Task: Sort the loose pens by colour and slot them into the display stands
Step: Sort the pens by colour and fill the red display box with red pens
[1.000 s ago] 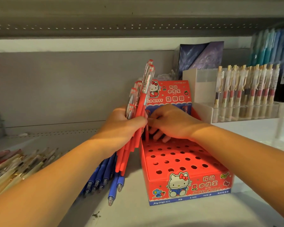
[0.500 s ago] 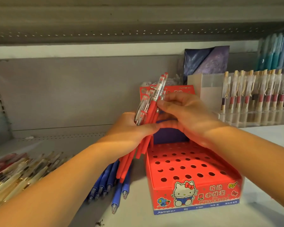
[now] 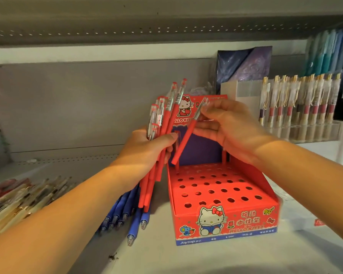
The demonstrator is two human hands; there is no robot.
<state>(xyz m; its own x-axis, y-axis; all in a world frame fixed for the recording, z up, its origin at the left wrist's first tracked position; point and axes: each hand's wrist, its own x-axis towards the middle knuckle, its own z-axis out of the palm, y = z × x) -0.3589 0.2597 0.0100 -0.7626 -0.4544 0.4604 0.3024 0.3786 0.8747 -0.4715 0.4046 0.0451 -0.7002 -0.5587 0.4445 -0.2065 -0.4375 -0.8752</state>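
My left hand (image 3: 147, 147) grips a bundle of red pens (image 3: 162, 131), upright and fanned, just left of the red cardboard display stand (image 3: 226, 224). My right hand (image 3: 228, 125) pinches a single red pen (image 3: 185, 139) near its clear top; the pen slants down with its tip close above the stand's back-left holes. Two red pens stand in the back row of holes, one at the left (image 3: 177, 153) and one partly hidden behind my right wrist (image 3: 224, 157). Most holes in the stand's top are empty. Several blue pens (image 3: 125, 212) lie on the shelf under my left wrist.
A heap of cream and gold pens (image 3: 18, 202) lies at the shelf's left. A clear acrylic rack (image 3: 297, 107) full of gold-clipped pens stands at the right, with a dark packet (image 3: 244, 66) behind the stand. The upper shelf (image 3: 147, 26) hangs low overhead.
My right hand has drawn one red pen out of the bundle and carried it right and down toward the stand's back-left holes. The left hand holds the rest as before.
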